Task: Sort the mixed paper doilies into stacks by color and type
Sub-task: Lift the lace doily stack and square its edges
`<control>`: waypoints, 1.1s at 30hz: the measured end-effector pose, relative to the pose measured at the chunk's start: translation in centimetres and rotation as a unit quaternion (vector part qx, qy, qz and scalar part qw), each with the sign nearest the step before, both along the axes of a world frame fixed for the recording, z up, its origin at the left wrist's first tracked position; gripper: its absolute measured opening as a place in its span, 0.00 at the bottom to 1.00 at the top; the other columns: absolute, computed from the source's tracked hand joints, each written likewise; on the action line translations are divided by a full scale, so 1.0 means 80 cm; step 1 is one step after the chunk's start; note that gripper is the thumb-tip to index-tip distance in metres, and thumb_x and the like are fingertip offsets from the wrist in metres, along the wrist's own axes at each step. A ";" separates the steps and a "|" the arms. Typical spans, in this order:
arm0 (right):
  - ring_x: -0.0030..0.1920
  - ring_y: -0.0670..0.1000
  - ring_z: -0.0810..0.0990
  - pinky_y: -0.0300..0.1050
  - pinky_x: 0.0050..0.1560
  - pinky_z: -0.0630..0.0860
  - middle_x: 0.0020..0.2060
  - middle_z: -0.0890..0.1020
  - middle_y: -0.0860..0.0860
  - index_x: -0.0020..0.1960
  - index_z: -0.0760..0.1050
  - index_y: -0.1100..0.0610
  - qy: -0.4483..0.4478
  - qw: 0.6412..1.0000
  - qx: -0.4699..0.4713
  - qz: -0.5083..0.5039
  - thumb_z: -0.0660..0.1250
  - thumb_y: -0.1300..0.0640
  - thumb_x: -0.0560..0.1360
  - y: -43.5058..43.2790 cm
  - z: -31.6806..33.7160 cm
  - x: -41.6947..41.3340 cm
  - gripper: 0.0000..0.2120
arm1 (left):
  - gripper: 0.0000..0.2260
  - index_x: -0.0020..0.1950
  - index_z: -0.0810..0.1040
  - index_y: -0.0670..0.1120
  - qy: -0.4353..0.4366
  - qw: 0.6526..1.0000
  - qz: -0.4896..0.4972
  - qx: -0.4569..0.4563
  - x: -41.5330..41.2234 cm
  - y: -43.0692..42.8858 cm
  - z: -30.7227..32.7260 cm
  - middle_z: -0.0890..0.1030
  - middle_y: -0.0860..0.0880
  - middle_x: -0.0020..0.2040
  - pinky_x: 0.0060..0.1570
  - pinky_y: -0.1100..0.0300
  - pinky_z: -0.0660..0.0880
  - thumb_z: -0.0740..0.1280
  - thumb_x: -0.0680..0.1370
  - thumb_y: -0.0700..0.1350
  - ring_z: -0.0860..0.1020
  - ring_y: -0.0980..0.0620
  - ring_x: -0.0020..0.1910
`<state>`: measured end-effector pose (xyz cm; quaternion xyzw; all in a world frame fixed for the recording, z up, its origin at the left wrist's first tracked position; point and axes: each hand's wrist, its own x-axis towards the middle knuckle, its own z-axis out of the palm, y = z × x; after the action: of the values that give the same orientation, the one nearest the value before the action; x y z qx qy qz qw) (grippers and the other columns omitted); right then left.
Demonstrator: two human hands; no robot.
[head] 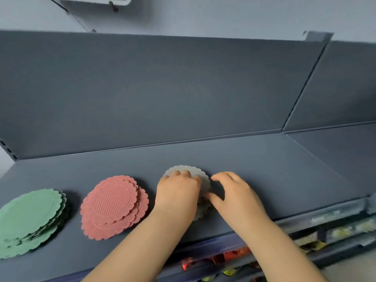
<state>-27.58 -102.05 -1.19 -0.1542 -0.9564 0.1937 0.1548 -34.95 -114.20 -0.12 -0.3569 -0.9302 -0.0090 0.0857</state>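
Note:
Three piles of scalloped paper doilies lie on a grey shelf [264, 169]. A green stack [30, 218] sits at the far left, and a pink stack [114, 206] with an embossed oval centre lies beside it. In the middle is a pale grey stack [195, 171]. My left hand [177, 192] rests on top of the grey stack with its fingers bent over the far rim. My right hand [234, 194] is at the stack's right edge, fingers curled, thumb touching the doilies' side. Most of the grey stack is hidden under my hands.
The shelf has a tall grey back panel [162, 88] and a front lip [305, 220]. Below the lip, packaged goods [234, 255] in red and yellow wrappers fill a lower shelf. A second shelf section [335, 151] continues to the right.

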 end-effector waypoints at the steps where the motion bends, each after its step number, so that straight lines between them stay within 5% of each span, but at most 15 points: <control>1: 0.59 0.46 0.71 0.43 0.54 0.72 0.60 0.72 0.41 0.62 0.68 0.46 0.008 1.000 -0.003 0.001 0.65 0.46 0.73 0.009 0.002 0.008 0.18 | 0.10 0.58 0.72 0.51 0.007 1.000 -0.011 0.016 0.008 0.007 0.003 0.76 0.50 0.53 0.42 0.57 0.63 0.61 0.77 0.49 0.74 0.47 0.53; 6: 0.61 0.46 0.70 0.41 0.57 0.70 0.62 0.72 0.42 0.63 0.69 0.47 0.028 1.000 -0.005 0.001 0.64 0.47 0.74 0.066 0.010 0.061 0.19 | 0.10 0.40 0.81 0.48 0.065 0.987 -0.090 0.116 0.067 0.057 0.018 0.79 0.51 0.31 0.28 0.61 0.70 0.77 0.61 0.45 0.78 0.48 0.30; 18: 0.54 0.46 0.73 0.45 0.52 0.73 0.55 0.75 0.42 0.58 0.72 0.48 0.043 0.995 -0.016 -0.087 0.64 0.50 0.73 0.306 0.012 0.308 0.14 | 0.12 0.51 0.81 0.48 0.059 0.962 -0.191 0.186 0.282 0.311 0.030 0.82 0.50 0.39 0.33 0.57 0.75 0.60 0.74 0.48 0.79 0.47 0.37; 22: 0.45 0.47 0.75 0.46 0.48 0.74 0.54 0.76 0.44 0.59 0.73 0.50 0.053 0.986 -0.029 -0.155 0.65 0.49 0.73 0.382 0.016 0.385 0.16 | 0.12 0.54 0.80 0.47 0.033 0.962 -0.213 0.169 0.334 0.386 0.021 0.82 0.49 0.43 0.36 0.55 0.77 0.67 0.73 0.48 0.80 0.45 0.40; 33: 0.53 0.46 0.74 0.39 0.49 0.70 0.48 0.73 0.41 0.60 0.73 0.50 0.023 0.976 -0.065 -0.208 0.66 0.51 0.73 0.517 -0.006 0.454 0.15 | 0.11 0.55 0.80 0.48 0.009 0.958 -0.237 0.163 0.363 0.543 0.006 0.83 0.50 0.44 0.41 0.55 0.77 0.69 0.73 0.47 0.80 0.46 0.42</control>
<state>8.72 -60.70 -1.66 -0.3554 -0.8848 0.2225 0.2031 -5.89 -70.74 0.33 -0.5487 -0.8036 -0.1776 0.1468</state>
